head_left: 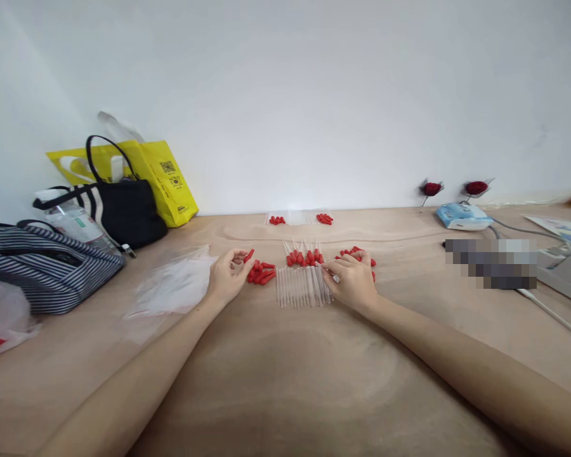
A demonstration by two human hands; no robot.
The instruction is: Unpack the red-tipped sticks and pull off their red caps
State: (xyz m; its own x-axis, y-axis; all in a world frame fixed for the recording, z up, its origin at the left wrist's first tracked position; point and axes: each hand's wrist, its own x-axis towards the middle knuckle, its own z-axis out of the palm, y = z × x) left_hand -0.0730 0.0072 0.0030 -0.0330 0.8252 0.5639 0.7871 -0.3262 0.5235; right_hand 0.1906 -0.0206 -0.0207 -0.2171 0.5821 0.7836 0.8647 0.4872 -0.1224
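Observation:
My left hand [227,274] is closed round a red rubber bulb [249,255] that sticks out past my fingertips. Beside it lies a small pile of loose red bulbs [261,273]. My right hand [353,279] pinches a clear glass pipette tube [327,271] at the right end of a row of bare glass tubes [301,287] lying side by side on the wooden table [285,381]. Behind that row lie several pipettes fitted with red bulbs [304,255]. More red bulbs [356,254] lie just beyond my right hand.
Two clear packets with red bulbs [299,219] lie by the wall. A clear plastic bag [176,285] is left of my hand. Striped bag [42,266], black bag [124,212] and yellow bag [166,181] stand left. A blue-white device [462,216], cables and two red flowers [452,188] are right.

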